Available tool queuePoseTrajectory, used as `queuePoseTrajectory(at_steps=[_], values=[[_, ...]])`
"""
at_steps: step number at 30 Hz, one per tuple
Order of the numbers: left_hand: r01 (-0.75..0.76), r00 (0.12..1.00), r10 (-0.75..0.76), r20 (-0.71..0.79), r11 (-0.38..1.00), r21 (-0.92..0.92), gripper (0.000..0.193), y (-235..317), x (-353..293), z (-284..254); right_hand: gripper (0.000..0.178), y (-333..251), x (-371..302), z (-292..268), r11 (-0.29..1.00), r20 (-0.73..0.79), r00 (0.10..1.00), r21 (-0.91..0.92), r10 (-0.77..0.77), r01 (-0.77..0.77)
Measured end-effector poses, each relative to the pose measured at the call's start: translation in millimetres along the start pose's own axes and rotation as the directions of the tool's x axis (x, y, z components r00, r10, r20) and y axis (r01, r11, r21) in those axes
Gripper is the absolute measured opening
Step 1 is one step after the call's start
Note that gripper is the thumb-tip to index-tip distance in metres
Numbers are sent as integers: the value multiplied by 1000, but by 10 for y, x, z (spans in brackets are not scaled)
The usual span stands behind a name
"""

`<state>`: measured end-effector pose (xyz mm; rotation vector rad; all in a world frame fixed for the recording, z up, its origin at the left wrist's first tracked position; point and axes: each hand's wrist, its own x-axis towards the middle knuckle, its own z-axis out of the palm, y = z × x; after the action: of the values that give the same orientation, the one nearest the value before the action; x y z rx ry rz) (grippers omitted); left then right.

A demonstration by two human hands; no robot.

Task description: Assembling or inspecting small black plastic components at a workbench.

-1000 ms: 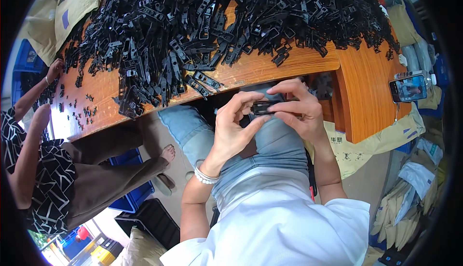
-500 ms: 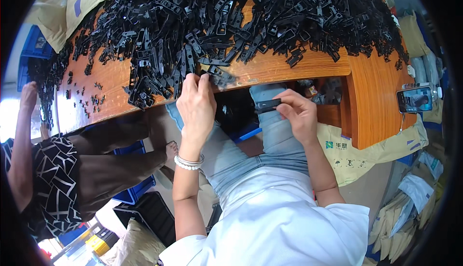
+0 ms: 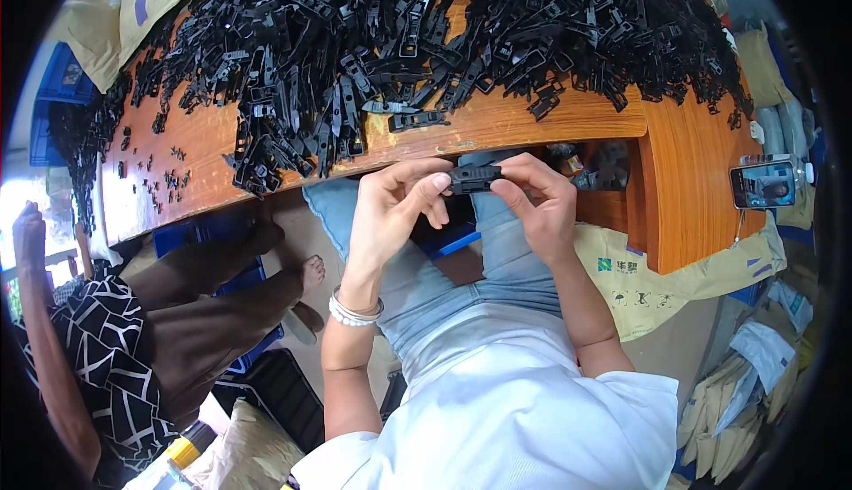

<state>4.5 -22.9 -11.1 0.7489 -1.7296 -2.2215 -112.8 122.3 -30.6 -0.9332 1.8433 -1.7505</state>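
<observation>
Between my two hands, just off the table's front edge and over my lap, is a black plastic part (image 3: 473, 177), long and narrow with slots. My left hand (image 3: 399, 197) pinches its left end between thumb and fingers. On its right end, the thumb and fingers of my right hand (image 3: 538, 199) are closed. A large heap of similar black plastic parts (image 3: 355, 37) covers the far side of the wooden table (image 3: 497, 128). One loose black part (image 3: 419, 121) lies near the table edge, in front of the heap.
A person (image 3: 106, 348) sits at the left, an arm raised beside the table. Small black pieces (image 3: 169, 179) are scattered on the table's left. A phone (image 3: 763, 185) stands at the right edge. Paper sacks (image 3: 160, 2) rest at the far left; a yellowish sack (image 3: 639, 286) lies below right.
My left hand has come from the heap's edge to the right and now grips the part that my right hand held. The other person's arm has moved outward to the left.
</observation>
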Motion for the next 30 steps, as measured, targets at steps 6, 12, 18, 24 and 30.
queuePoseTrajectory(at_steps=[6, 12, 18, 24, 30], values=[[106, 992, -112, -53, 988, -111, 23, -120, 38, 74, 12, -137, -24, 59, 995, -69, 997, -88, 41, -47], [-17, 1000, 17, -1, 1000, 6, 15, -166, 24, 273, 16, 34, -81, -11, 997, -57, 996, 49, 71, -68], [-74, 993, 76, 92, 997, -20, 19, -122, 87, 320, 25, -71, -44, -15, 943, -22, 986, 296, 166, -152], [-445, 896, 372, 243, 765, 466, 17, 191, 714, 228, 24, 111, -36, -168, 882, -159, 957, 446, 244, -150], [-100, 763, 636, 117, -63, 993, 10, 455, 1853, 178, 21, 134, -108, -184, 889, -148, 959, 430, 240, -156]])
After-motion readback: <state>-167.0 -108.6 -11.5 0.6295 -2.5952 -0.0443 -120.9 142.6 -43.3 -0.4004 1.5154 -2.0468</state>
